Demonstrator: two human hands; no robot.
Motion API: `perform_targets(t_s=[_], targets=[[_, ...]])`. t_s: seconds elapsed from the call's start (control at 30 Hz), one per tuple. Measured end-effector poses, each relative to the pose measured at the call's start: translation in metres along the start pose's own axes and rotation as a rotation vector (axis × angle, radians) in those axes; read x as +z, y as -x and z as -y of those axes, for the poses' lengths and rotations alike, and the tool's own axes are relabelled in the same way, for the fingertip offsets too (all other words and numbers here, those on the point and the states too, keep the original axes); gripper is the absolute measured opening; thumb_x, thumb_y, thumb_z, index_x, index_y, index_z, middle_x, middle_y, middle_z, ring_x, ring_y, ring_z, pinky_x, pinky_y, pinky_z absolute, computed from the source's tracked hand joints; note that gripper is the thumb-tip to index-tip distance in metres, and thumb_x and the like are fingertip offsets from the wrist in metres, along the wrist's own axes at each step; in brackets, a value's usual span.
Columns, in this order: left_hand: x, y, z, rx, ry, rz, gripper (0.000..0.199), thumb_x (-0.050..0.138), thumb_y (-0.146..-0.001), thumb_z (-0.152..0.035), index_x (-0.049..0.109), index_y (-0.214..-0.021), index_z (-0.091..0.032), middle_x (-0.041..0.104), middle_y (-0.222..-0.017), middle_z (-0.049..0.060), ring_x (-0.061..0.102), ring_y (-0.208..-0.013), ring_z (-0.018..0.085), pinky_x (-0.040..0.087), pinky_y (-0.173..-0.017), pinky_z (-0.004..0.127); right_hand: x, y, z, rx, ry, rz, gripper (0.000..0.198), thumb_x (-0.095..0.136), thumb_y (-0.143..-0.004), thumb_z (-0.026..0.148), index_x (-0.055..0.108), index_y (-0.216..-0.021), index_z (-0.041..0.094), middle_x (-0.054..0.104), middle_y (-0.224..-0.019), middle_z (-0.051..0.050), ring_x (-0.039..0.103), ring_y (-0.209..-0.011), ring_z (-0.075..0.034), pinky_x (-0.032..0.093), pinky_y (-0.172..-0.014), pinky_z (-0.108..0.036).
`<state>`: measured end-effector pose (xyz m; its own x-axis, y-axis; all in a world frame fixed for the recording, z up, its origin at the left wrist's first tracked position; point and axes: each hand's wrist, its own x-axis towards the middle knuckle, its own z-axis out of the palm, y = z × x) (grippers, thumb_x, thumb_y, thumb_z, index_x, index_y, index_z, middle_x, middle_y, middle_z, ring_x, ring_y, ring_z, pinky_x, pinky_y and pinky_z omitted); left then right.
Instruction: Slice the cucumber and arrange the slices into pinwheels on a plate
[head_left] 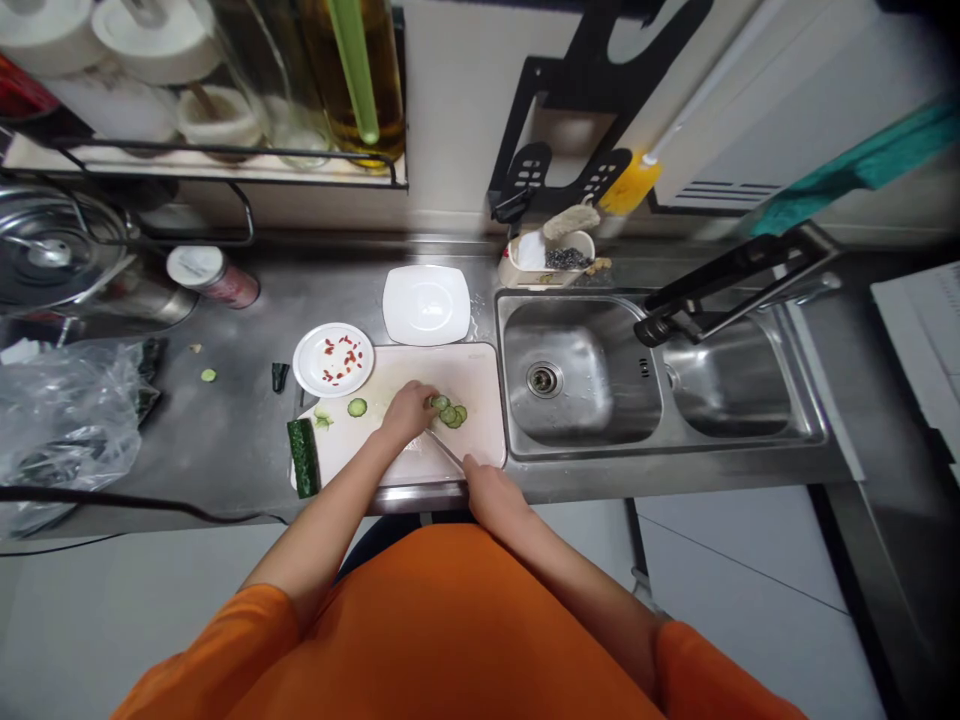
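Observation:
My right hand [495, 495] is closed around the handle of a knife [446, 450], whose blade lies low over the white cutting board [484, 375] and points up and left. Bent over the board, my left hand [411, 408] has its fingertips closed on cucumber slices [448, 411] that overlap in a small row. A single cucumber slice [358, 407] lies apart to the left. At the board's left edge rests a dark green piece of cucumber [303, 457]. Pale green scraps [322, 418] sit near it.
A white plate with chopped red bits [301, 365] overlaps the board's upper left corner. Behind the board stands a square white plate [426, 305]. To the right is a double steel sink [585, 420]; left are a plastic bag [75, 420], a can [214, 276] and a pot [161, 295].

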<state>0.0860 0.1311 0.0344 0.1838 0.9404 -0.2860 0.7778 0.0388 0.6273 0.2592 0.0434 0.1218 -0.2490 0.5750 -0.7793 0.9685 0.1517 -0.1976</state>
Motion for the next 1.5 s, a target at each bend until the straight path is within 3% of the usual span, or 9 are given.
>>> perform_targets(t_s=[0.2,0.4,0.67,0.83,1.03,1.2,1.4,1.5], targets=[[0.002,0.000,-0.001,-0.033,-0.006,0.005,0.019,0.061,-0.066,-0.011,0.064,-0.083,-0.018,0.056,-0.079,0.003,0.053,-0.075,0.017,0.044,-0.070,0.028,-0.001,0.002,0.000,-0.002,-0.010,-0.001,0.036,0.034,-0.085,0.000,0.045,-0.117,0.014,0.063,-0.095,-0.014,0.061,-0.096,-0.024,0.043,-0.074,-0.029],[0.004,-0.003,0.000,0.007,-0.006,0.001,0.030,0.062,-0.067,-0.012,0.062,-0.097,-0.019,0.057,-0.086,0.005,0.054,-0.081,0.019,0.044,-0.075,0.030,0.003,-0.001,-0.003,-0.016,-0.004,-0.031,0.039,0.034,-0.084,-0.002,0.045,-0.118,0.013,0.064,-0.094,-0.013,0.061,-0.096,-0.024,0.044,-0.074,-0.028],[0.001,-0.006,-0.003,0.003,-0.016,0.025,0.020,0.060,-0.065,-0.010,0.059,-0.083,-0.018,0.057,-0.085,0.005,0.054,-0.080,0.018,0.043,-0.072,0.029,0.004,-0.002,-0.004,-0.013,0.003,-0.021,0.039,0.035,-0.084,-0.001,0.045,-0.119,0.013,0.064,-0.095,-0.014,0.061,-0.096,-0.023,0.044,-0.076,-0.028],[-0.007,0.002,-0.008,-0.039,0.109,0.035,0.011,0.057,-0.067,-0.012,0.058,-0.075,-0.019,0.060,-0.072,0.000,0.053,-0.067,0.014,0.041,-0.063,0.026,0.004,-0.003,-0.004,-0.021,0.017,-0.050,0.039,0.034,-0.082,-0.002,0.046,-0.116,0.014,0.064,-0.092,-0.013,0.062,-0.094,-0.024,0.043,-0.072,-0.027],[-0.029,0.018,0.013,-0.174,0.225,0.005,0.010,0.058,-0.069,-0.022,0.063,-0.077,-0.019,0.064,-0.072,-0.002,0.056,-0.067,0.012,0.041,-0.062,0.022,-0.001,-0.001,-0.005,-0.021,0.014,-0.019,0.037,0.035,-0.081,-0.001,0.045,-0.113,0.015,0.063,-0.092,-0.011,0.061,-0.092,-0.023,0.041,-0.068,-0.026],[-0.040,0.027,0.029,-0.180,0.184,0.033,0.013,0.055,-0.069,-0.019,0.065,-0.078,-0.019,0.067,-0.074,-0.002,0.058,-0.068,0.013,0.043,-0.064,0.022,-0.002,-0.001,-0.006,-0.013,0.003,0.000,0.037,0.036,-0.081,-0.001,0.044,-0.113,0.016,0.062,-0.092,-0.011,0.060,-0.093,-0.024,0.040,-0.068,-0.026],[-0.024,0.041,0.036,-0.065,0.076,-0.205,0.022,0.051,-0.078,-0.020,0.067,-0.093,-0.018,0.068,-0.096,0.006,0.060,-0.090,0.020,0.045,-0.084,0.031,-0.002,-0.002,-0.006,-0.026,-0.004,-0.001,0.031,0.039,-0.082,0.004,0.045,-0.109,0.017,0.063,-0.090,-0.010,0.062,-0.088,-0.024,0.039,-0.065,-0.026],[-0.009,0.053,0.040,-0.093,0.011,-0.273,0.027,0.057,-0.078,-0.027,0.065,-0.101,-0.015,0.065,-0.094,0.010,0.059,-0.089,0.023,0.046,-0.084,0.034,-0.003,-0.002,-0.004,-0.020,0.003,-0.008,0.030,0.040,-0.082,0.005,0.045,-0.110,0.017,0.063,-0.089,-0.010,0.062,-0.089,-0.024,0.039,-0.065,-0.026]])
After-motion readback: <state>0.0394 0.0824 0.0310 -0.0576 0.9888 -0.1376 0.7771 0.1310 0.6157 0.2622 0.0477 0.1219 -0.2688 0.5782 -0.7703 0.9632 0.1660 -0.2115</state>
